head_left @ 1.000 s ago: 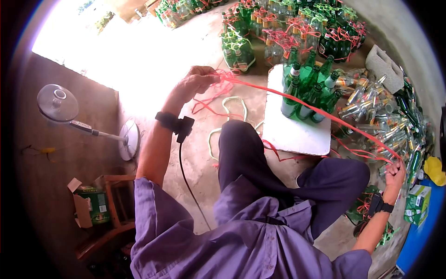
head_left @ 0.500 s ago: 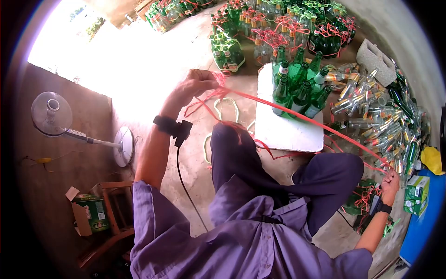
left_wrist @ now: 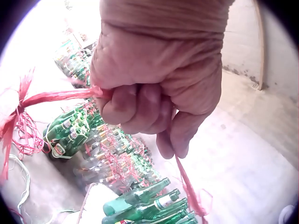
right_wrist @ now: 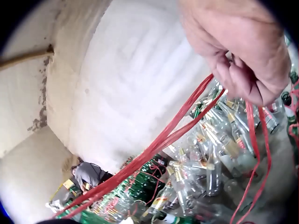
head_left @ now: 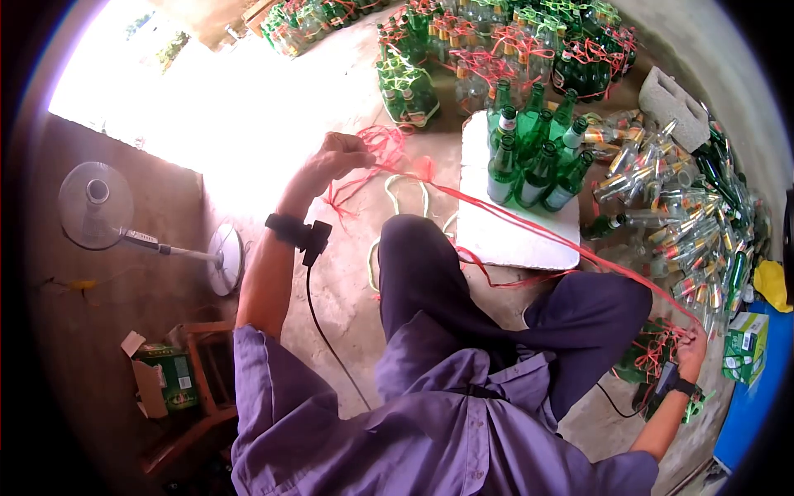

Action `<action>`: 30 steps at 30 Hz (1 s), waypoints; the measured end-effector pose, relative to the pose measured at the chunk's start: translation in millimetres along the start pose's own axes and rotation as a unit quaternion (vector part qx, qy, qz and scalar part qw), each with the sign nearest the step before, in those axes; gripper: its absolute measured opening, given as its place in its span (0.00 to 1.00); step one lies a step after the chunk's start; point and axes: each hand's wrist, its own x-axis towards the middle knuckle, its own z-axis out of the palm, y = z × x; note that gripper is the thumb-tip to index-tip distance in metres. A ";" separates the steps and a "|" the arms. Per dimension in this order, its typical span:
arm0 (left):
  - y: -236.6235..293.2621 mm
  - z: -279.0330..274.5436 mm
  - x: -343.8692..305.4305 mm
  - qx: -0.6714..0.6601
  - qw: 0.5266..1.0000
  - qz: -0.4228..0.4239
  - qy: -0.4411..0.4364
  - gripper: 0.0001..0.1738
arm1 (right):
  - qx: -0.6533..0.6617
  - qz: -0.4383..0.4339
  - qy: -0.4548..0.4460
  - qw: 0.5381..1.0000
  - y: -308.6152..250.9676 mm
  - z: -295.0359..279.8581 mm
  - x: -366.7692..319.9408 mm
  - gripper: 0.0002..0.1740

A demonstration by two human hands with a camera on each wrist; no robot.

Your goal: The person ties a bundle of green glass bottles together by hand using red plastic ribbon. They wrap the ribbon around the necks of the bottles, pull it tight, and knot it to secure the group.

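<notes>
A red plastic twine (head_left: 513, 217) stretches across the person's lap from hand to hand, in front of the green bottles. The left hand (head_left: 335, 159) grips it with curled fingers; in the left wrist view a frayed red tuft (left_wrist: 18, 109) hangs off one side, and a strand runs down from between thumb and finger. On the far right, the right hand (head_left: 691, 347) pinches the other part of the twine. Its doubled strands (right_wrist: 154, 149) show in the right wrist view, with two more hanging below the fingers. Several green bottles (head_left: 538, 169) stand grouped on a white board (head_left: 521, 244).
Tied bottle bundles (head_left: 513, 50) crowd the back. Loose clear bottles (head_left: 662, 207) are heaped at right beside a concrete block (head_left: 672, 107). A pale green cord (head_left: 393, 194) lies on the floor. At left stand a fan (head_left: 95, 198) and an opened carton (head_left: 161, 376).
The right hand has moved down and toward the body. The left hand has drawn slightly back and left. The stretched twine now hangs lower, and its strands show separately.
</notes>
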 end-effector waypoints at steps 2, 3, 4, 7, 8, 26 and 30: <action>2.6 4.9 -2.6 0.005 1.000 0.011 0.002 0.12 | -0.102 0.017 -0.027 0.994 8.5 -23.7 27.3 0.08; 7.0 7.8 -4.0 0.000 1.000 0.014 0.001 0.12 | -0.202 0.036 -0.057 0.977 10.9 -32.0 34.2 0.13; 11.4 10.1 -5.7 -0.005 1.000 0.018 0.001 0.12 | -0.202 0.036 -0.055 0.977 9.4 -23.4 18.0 0.13; 27.6 22.6 -6.8 0.012 0.998 0.063 -0.005 0.11 | -0.344 -0.088 -0.084 0.931 -3.1 60.4 -60.2 0.20; 35.2 26.7 -8.0 0.012 0.998 0.064 -0.005 0.11 | -0.445 -0.179 -0.131 0.868 -7.1 76.6 -62.4 0.23; 85.0 51.4 -21.7 0.009 0.989 0.096 -0.114 0.08 | -0.361 -0.094 -0.635 0.677 68.6 322.5 -265.4 0.15; 47.4 31.7 3.8 0.039 0.992 0.090 -0.078 0.08 | -0.257 -0.046 -0.562 0.785 17.9 303.5 -217.4 0.16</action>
